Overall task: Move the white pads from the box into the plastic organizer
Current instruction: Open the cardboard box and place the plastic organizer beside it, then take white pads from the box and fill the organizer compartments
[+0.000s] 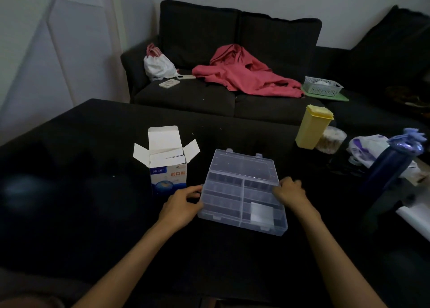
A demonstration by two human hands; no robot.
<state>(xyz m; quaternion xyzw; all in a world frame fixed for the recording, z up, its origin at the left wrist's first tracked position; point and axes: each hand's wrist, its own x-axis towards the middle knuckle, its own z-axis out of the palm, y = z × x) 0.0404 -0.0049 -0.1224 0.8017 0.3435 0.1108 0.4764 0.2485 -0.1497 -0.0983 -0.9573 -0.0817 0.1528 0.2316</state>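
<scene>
A clear plastic organizer (223, 199) lies on the dark table with its lid (244, 165) tipped back open. One white pad (261, 212) lies in a compartment at its near right. To its left stands the white and blue box (168, 176), flaps open, with white pads (166, 157) showing inside. My left hand (183, 203) grips the organizer's left edge. My right hand (289, 190) grips its right edge near the hinge.
A yellow container (313, 127) and a round tub (331, 140) stand at the right rear. A dark blue bottle (391, 165) and a plastic bag (367, 147) are at the far right. Behind the table is a dark sofa (256, 28) with a pink jacket (246, 74), a white basket (322, 86) and phones.
</scene>
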